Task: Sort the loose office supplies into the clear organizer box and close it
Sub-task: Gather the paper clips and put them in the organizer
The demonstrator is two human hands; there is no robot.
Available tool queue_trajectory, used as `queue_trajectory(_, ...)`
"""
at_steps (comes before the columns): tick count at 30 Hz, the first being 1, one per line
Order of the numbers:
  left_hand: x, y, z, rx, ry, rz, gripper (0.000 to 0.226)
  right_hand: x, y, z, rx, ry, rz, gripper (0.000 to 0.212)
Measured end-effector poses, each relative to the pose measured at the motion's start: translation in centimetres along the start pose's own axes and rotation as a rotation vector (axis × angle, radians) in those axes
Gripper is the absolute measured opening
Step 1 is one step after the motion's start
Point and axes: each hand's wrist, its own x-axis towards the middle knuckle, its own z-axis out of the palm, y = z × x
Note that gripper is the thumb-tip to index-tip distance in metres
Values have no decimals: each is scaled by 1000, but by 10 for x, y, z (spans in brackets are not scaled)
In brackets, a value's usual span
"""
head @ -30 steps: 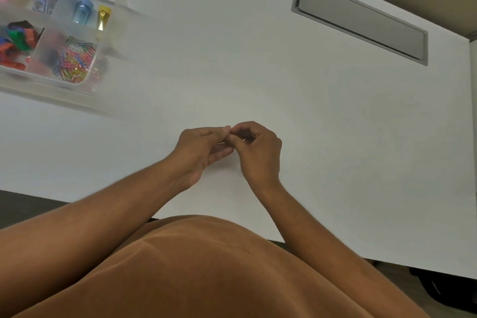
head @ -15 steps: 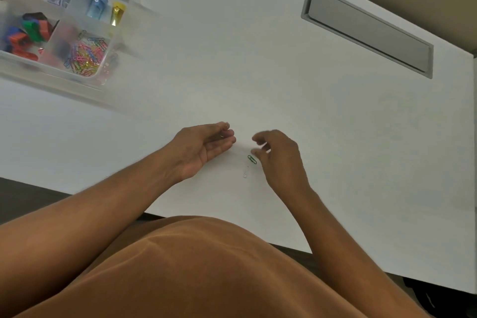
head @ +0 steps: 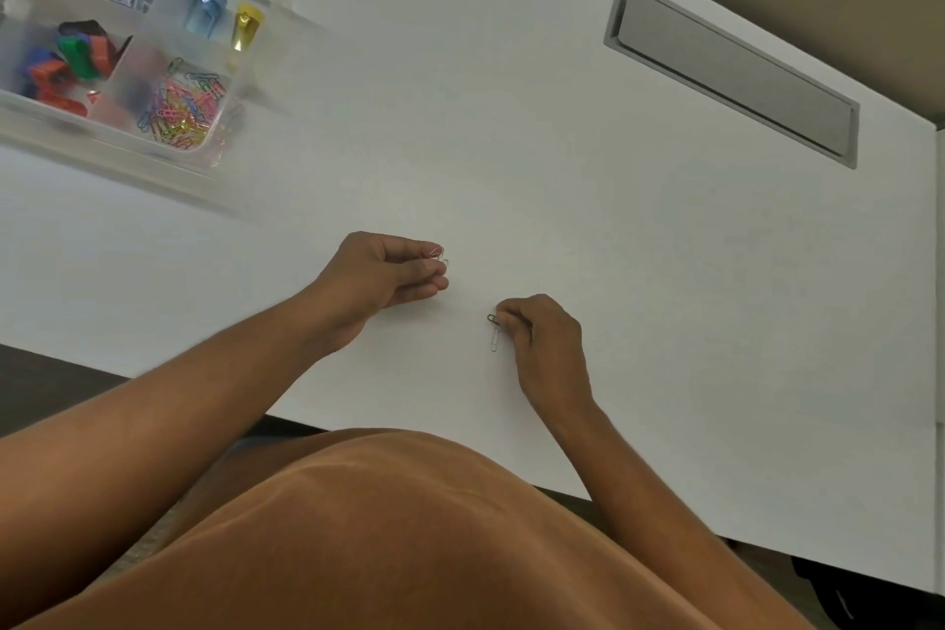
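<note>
While pinching a pale paper clip (head: 436,253) at the fingertips, left hand (head: 384,272) resting on the white desk (head: 588,240), other fingers loosely curled. Right hand (head: 546,339) just beside it, knuckles up, gripping a dark paper clip (head: 493,319) with a silvery paper clip (head: 495,339) hanging below; cannot tell whether the two are linked. Clear organizer box (head: 169,158) well apart at upper left, lid open, blurred: heap of coloured paper clips (head: 180,110) in the near compartment, binder clips (head: 71,59) to its left, blue sharpener (head: 206,12) and yellow sharpener (head: 246,27) behind. Grey cable hatch (head: 731,72) set into the desk's far right.
</note>
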Motion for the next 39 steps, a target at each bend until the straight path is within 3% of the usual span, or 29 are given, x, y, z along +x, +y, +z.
queue_trajectory(6, -3, -3, 1, 90, 13, 10, 16, -5, 11, -8, -61, -199, -2, 45)
queue_trajectory(15, -5, -6, 2, 154, 5, 13, 16, 1, 7, -3, 80, -148, 216, 26)
queue_trajectory(26, -10, -18, 9, 241, -33, 16, 16, 23, -8, -18, -81, -339, 310, 18)
queue_trajectory(31, -13, -29, 19, 137, -62, -39, 18, 15, -23, -25, 320, -163, 256, 9)
queue_trajectory(35, -10, -34, 29, -159, -51, -140, 19, -2, -33, -2, 293, 38, 77, 5)
queue_trajectory(39, -6, -35, 29, -216, -11, -156, 15, -6, -31, 11, 243, 35, -17, 6)
